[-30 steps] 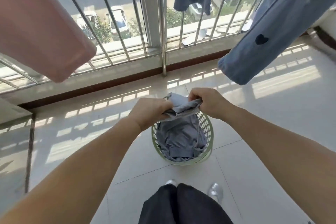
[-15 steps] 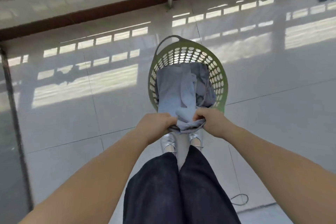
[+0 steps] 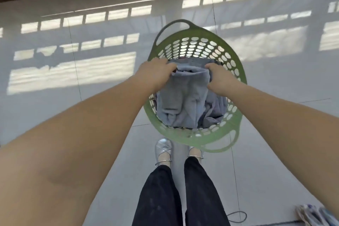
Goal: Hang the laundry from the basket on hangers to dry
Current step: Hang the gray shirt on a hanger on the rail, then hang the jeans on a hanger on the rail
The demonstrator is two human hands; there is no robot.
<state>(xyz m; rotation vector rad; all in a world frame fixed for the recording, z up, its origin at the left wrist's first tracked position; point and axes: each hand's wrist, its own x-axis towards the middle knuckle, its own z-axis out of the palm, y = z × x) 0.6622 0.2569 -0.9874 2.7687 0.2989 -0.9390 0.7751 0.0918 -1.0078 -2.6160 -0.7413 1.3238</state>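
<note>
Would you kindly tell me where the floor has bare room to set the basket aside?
Bare tiled floor lies left of the green basket, and more to its right. It is crowded near the shoes and the bundle at bottom right.

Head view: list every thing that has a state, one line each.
green basket: upright on the floor, laundry inside.
blue-grey garment: top edge lifted, the rest bunched in the basket.
left hand: grips the garment's top edge.
right hand: grips the same edge.
</note>
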